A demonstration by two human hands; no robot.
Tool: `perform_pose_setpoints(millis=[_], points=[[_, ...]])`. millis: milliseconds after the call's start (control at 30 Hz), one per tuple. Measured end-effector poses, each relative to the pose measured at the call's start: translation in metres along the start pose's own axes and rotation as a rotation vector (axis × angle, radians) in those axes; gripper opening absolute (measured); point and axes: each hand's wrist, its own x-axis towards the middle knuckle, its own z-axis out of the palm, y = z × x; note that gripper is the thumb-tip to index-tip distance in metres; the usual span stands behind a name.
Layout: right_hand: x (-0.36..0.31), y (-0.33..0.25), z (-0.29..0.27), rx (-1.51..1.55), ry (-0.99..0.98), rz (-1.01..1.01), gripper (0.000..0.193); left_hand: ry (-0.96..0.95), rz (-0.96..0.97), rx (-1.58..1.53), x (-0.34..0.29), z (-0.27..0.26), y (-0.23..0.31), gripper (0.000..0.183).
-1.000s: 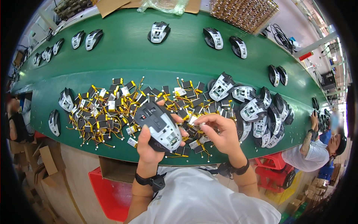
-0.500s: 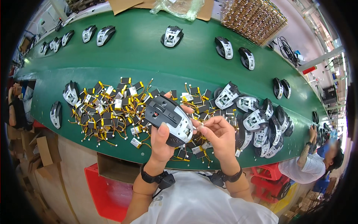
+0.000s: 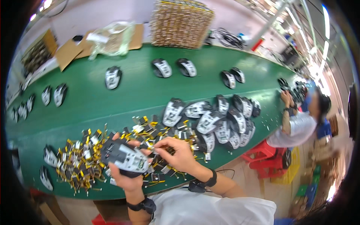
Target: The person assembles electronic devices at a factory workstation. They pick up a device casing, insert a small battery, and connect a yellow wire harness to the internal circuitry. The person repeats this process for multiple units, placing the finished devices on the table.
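My left hand (image 3: 127, 180) is closed around a black and white computer mouse (image 3: 125, 156), its white inner side with cut-outs facing up. Thumb and fingers grip it from either edge. Beside the mouse's right end, my right hand (image 3: 179, 153) pinches thumb against forefinger; what lies between the tips is too small and blurred to name. Under and around both hands spreads a heap of small battery packs (image 3: 83, 159), dark with yellow tape, thin wires and white plugs.
More mice (image 3: 222, 120) are piled to the right, and several stand along the green table (image 3: 142, 90). At the back are a stack of brown strips (image 3: 182, 24), cardboard (image 3: 68, 56) and a plastic bag (image 3: 114, 39). A co-worker (image 3: 298, 122) sits at the right beyond red stools (image 3: 262, 157).
The view has swung to the right, so the table and heaps sit differently in it. My left hand still holds the mouse, and the right still pinches near its end.
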Motion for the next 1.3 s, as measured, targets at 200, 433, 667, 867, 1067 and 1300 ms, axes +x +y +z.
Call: perform_pose_setpoints(millis=[200, 433, 667, 867, 1067, 1300], points=[[-0.002, -0.002, -0.007, -0.233, 0.070, -0.202, 0.011, -0.036, -0.099, -0.080, 0.000, -0.001, 0.003, 0.083], [-0.003, -0.049, -0.009, -0.212, -0.153, -0.395, 0.015, 0.048, -0.099, -0.095, -0.005, 0.002, 0.013, 0.081], [0.010, -0.060, -0.008, -0.423, -0.262, -0.699, 0.027, 0.000, -0.122, -0.129, -0.004, 0.004, 0.011, 0.077], [0.022, -0.063, -0.012, -0.580, -0.403, -0.780, 0.029, 0.072, -0.176, -0.140, -0.004, 0.007, 0.011, 0.069], [0.030, -0.068, -0.013, -0.678, -0.458, -0.945, 0.035, 0.099, -0.240, -0.234, -0.003, 0.001, 0.013, 0.051], [0.034, -0.072, -0.012, -0.703, -0.486, -0.999, 0.034, 0.141, -0.294, -0.238, -0.004, -0.002, 0.010, 0.061]])
